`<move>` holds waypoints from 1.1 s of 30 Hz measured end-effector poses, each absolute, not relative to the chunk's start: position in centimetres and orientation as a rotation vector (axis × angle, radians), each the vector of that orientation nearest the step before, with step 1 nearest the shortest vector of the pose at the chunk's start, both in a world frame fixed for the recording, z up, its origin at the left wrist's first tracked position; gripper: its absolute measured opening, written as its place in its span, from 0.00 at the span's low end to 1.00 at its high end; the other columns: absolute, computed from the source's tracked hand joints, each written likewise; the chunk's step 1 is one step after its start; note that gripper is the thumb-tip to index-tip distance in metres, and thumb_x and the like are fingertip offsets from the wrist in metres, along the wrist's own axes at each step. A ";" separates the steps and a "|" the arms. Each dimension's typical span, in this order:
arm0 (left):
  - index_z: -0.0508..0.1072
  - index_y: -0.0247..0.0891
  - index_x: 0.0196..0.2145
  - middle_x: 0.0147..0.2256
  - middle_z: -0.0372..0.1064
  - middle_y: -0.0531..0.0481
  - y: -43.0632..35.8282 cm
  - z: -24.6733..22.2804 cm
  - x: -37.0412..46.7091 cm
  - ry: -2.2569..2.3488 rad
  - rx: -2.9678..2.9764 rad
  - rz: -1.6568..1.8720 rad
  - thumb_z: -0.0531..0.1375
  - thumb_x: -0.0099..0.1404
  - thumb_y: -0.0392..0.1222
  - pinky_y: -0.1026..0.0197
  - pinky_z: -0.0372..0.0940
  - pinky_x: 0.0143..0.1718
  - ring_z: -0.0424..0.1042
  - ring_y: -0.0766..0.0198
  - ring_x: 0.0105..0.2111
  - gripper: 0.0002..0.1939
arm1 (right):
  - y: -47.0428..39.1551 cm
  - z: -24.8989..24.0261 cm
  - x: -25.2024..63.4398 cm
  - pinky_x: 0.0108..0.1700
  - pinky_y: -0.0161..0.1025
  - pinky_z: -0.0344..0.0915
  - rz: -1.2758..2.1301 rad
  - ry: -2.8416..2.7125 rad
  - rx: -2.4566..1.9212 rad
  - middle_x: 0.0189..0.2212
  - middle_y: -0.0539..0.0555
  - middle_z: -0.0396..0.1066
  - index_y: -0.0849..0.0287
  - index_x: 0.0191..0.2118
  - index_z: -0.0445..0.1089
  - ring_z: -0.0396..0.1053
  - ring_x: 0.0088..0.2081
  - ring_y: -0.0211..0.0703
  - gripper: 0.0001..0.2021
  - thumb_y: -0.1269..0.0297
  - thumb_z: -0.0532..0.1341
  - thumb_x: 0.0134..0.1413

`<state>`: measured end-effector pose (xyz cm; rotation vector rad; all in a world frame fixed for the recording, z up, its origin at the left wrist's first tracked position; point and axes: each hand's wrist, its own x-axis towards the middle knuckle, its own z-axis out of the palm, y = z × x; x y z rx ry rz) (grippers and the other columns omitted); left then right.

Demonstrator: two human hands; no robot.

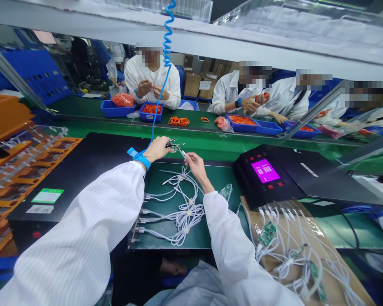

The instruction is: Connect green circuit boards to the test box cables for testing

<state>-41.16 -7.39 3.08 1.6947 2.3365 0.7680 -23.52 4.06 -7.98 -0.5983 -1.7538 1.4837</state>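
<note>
My left hand, a blue wrist strap at its wrist, grips a small circuit board above the far edge of the green mat. From the right, my right hand pinches the white plug of a USB cable against the board's near side. Whether the plug is seated in the board I cannot tell. Below both hands lies a bundle of white cables, several of them plugged in along the left edge. Beside my right forearm another green circuit board rests on the mat.
A black box stands at left, near orange racks. At right sits a black tester with a lit purple screen; cables and boards lie on cardboard before it. A coiled blue cord hangs overhead. Co-workers handle orange parts across the bench.
</note>
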 end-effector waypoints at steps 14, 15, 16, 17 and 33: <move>0.79 0.39 0.42 0.43 0.77 0.39 -7.7 3.2 -41.1 2.409 1.791 0.504 0.69 0.65 0.43 0.58 0.62 0.41 0.75 0.45 0.48 0.09 | 3.5 -8.0 -23.4 0.38 0.38 0.68 1.439 -1.736 -0.543 0.31 0.51 0.75 0.59 0.44 0.77 0.68 0.30 0.37 0.20 0.47 0.66 0.55; 0.79 0.39 0.42 0.43 0.77 0.39 -7.7 3.2 -41.2 2.407 1.794 0.502 0.69 0.65 0.42 0.58 0.62 0.41 0.75 0.45 0.49 0.09 | 3.4 -7.9 -23.4 0.38 0.38 0.68 1.433 -1.737 -0.548 0.31 0.51 0.75 0.59 0.44 0.77 0.68 0.30 0.37 0.20 0.48 0.66 0.56; 0.79 0.39 0.42 0.43 0.77 0.39 -7.7 3.2 -41.3 2.404 1.797 0.504 0.69 0.65 0.42 0.58 0.62 0.42 0.75 0.45 0.49 0.09 | 3.4 -7.9 -23.3 0.39 0.38 0.69 1.429 -1.739 -0.553 0.31 0.51 0.75 0.59 0.44 0.78 0.68 0.30 0.37 0.20 0.48 0.65 0.56; 0.78 0.40 0.42 0.44 0.77 0.39 -7.7 3.1 -41.4 2.399 1.801 0.510 0.69 0.65 0.42 0.58 0.62 0.42 0.75 0.46 0.49 0.08 | 3.3 -7.8 -23.3 0.39 0.38 0.69 1.425 -1.741 -0.558 0.31 0.51 0.75 0.60 0.44 0.78 0.69 0.30 0.37 0.19 0.49 0.65 0.56; 0.78 0.43 0.43 0.46 0.78 0.42 -8.1 3.9 -41.4 2.355 1.888 0.366 0.66 0.66 0.41 0.58 0.65 0.48 0.75 0.49 0.51 0.07 | 3.0 -7.5 -23.1 0.42 0.40 0.71 1.330 -1.843 -0.546 0.38 0.57 0.80 0.60 0.43 0.78 0.74 0.37 0.44 0.19 0.49 0.63 0.58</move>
